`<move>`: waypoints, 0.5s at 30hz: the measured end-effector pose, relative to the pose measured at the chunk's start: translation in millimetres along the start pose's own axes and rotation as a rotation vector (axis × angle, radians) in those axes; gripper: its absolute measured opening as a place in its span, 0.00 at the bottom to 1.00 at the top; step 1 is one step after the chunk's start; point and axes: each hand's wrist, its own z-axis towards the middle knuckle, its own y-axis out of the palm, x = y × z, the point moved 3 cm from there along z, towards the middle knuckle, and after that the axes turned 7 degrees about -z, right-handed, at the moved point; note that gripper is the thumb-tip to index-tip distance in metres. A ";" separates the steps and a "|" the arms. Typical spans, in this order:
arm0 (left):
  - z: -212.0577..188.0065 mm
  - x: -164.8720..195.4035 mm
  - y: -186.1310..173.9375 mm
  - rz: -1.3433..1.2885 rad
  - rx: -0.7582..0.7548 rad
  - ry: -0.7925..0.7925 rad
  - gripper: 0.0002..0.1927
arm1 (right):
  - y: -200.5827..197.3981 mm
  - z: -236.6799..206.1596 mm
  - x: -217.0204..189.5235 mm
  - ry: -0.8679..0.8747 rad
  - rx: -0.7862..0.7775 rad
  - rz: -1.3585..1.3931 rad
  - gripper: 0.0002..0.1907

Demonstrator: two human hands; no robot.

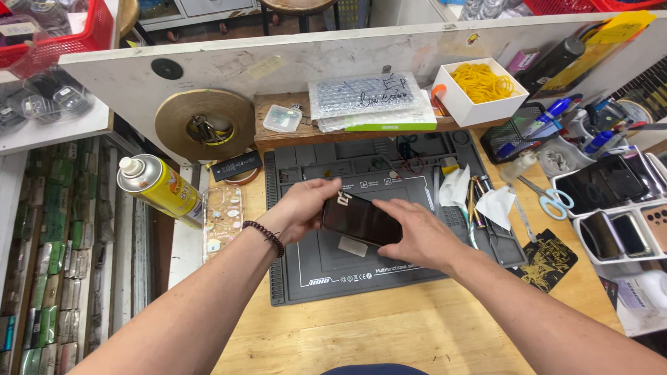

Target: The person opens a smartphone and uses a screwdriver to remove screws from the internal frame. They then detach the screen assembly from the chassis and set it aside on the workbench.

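Both my hands clasp a black smartphone point(358, 219) above the grey repair mat point(361, 274): left hand point(302, 207) closed on its top end, right hand point(417, 232) on its lower edge.

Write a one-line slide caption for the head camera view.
Both hands, left hand and right hand, hold a dark flat smartphone over a grey rubber work mat on a wooden bench.

Glossy glass phone point(358, 219); matt rubber mat point(361, 274); bare wood bench point(389, 333).
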 end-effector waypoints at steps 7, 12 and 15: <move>-38.6 -4.4 29.2 -0.456 -0.181 0.013 0.46 | 6.9 -7.2 -23.9 0.301 -0.302 0.904 0.39; -33.7 -5.3 28.6 -0.418 -0.039 -0.015 0.48 | -17.0 -9.1 -37.8 0.193 -0.240 0.749 0.29; -28.3 -3.5 26.8 -0.432 -0.057 -0.064 0.40 | -33.6 -12.9 -45.1 0.140 -0.132 0.673 0.27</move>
